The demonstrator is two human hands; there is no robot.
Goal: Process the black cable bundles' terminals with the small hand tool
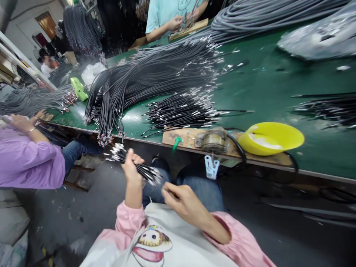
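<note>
Gripping black cable bundle (143,170) | inside left hand (132,163), ends protruding both sides

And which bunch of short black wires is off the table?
The white-tipped black bunch in your left hand; the other short black wires lie on the green tabletop.

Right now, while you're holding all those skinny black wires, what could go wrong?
The left hand grips the bundle of thin black cables with white ends out in front of the green table, so a loose grip might let some drop.

The round yellow plastic bowl sits near the table's front edge; a bump could tip out the white stuff inside.

The thick black cord beside it loops over the wooden board's edge and might snag a sleeve.
</note>
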